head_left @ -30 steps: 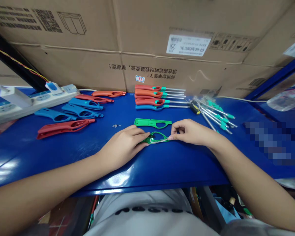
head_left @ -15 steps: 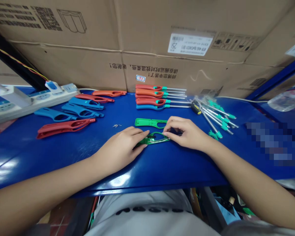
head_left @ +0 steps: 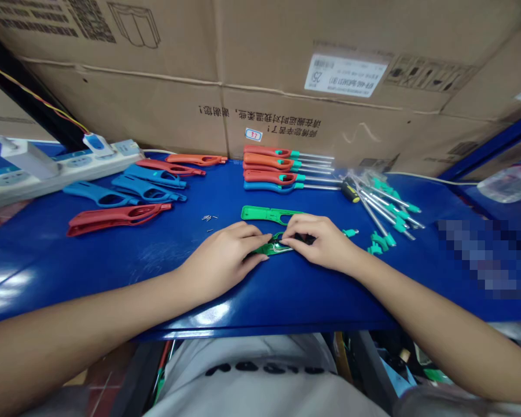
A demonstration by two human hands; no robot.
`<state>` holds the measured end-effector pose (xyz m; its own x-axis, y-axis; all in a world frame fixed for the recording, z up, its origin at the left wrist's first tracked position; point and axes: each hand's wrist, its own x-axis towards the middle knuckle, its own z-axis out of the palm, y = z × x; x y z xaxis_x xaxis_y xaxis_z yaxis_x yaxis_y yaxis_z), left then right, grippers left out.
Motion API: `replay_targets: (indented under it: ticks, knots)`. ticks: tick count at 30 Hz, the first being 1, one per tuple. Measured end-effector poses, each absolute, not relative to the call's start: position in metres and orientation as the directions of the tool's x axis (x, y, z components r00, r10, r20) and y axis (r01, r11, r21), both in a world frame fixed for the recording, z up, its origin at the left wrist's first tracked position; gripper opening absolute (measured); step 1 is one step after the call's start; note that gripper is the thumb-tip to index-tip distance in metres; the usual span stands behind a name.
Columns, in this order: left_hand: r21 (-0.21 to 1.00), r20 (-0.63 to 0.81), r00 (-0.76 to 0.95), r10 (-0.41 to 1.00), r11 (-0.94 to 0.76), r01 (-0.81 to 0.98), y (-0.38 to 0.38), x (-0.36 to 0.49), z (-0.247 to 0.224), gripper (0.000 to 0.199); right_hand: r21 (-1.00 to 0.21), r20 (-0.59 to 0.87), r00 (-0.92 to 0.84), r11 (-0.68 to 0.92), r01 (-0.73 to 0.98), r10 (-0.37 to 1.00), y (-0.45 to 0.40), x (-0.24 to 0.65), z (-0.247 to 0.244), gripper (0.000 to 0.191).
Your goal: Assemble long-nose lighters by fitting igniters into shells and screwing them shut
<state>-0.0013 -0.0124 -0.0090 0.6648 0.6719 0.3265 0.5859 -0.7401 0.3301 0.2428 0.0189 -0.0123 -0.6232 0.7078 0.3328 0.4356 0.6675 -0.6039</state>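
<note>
A green handle shell (head_left: 267, 249) lay between the two hands, right at the fingertips, its long axis running roughly sideways from one hand to the other. The left hand (head_left: 226, 255) gripped its left end between thumb and fingers. The right hand (head_left: 319, 240) had its fingertips pinched together over the looped end; what they held, if anything, was hidden. Neither hand was clearly nearer. Just beyond the fingers lay a second green shell (head_left: 264, 214), nearly parallel, its right end partly covered by the right hand. Small metal pins (head_left: 208, 218) sat beyond the left fingers, a teal piece (head_left: 351, 233) just right of the right hand. Farther out, rod-tipped handles (head_left: 269, 174) limited the far side; towards the person, the blue worktop (head_left: 286, 301) gave room back to its front edge.
</note>
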Motion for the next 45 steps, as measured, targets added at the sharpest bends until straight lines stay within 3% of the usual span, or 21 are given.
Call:
replay_targets:
  ticks: [4, 9, 14, 20, 25, 36, 45]
  knots:
    - [0.291, 0.283, 0.681, 0.676, -0.737, 0.611, -0.015, 0.000, -0.007, 0.033, -0.602, 0.322, -0.627, 0.665, 0.443, 0.709, 0.020, 0.243, -0.013, 0.009]
    - [0.159, 0.217, 0.710, 0.669, -0.742, 0.651, -0.019, 0.000, -0.001, 0.033, -0.532, 0.332, -0.583, 0.657, 0.534, 0.742, 0.023, 0.258, 0.006, 0.013]
    - [0.094, 0.208, 0.705, 0.678, -0.731, 0.675, -0.018, -0.001, 0.001, 0.032, -0.521, 0.106, -0.600, 0.558, 0.646, 0.793, 0.033, 0.287, 0.029, 0.018]
    - [0.119, 0.216, 0.711, 0.669, -0.741, 0.661, -0.014, -0.004, 0.000, 0.032, -0.579, -0.096, -0.663, 0.501, 0.644, 0.742, 0.037, 0.295, 0.027, 0.023]
    - [0.148, 0.215, 0.731, 0.647, -0.762, 0.630, -0.011, -0.005, 0.000, 0.032, -0.587, -0.095, -0.633, 0.470, 0.659, 0.768, 0.034, 0.289, 0.023, 0.022]
    - [0.083, 0.234, 0.750, 0.619, -0.781, 0.619, -0.001, -0.007, 0.000, 0.033, -0.590, -0.069, -0.551, 0.411, 0.695, 0.832, 0.032, 0.279, 0.017, 0.024]
    - [0.238, 0.385, 0.721, 0.577, -0.816, 0.527, 0.008, -0.008, -0.015, 0.034, -0.631, -0.185, -0.433, 0.231, 0.741, 0.882, 0.041, 0.280, 0.012, 0.040]
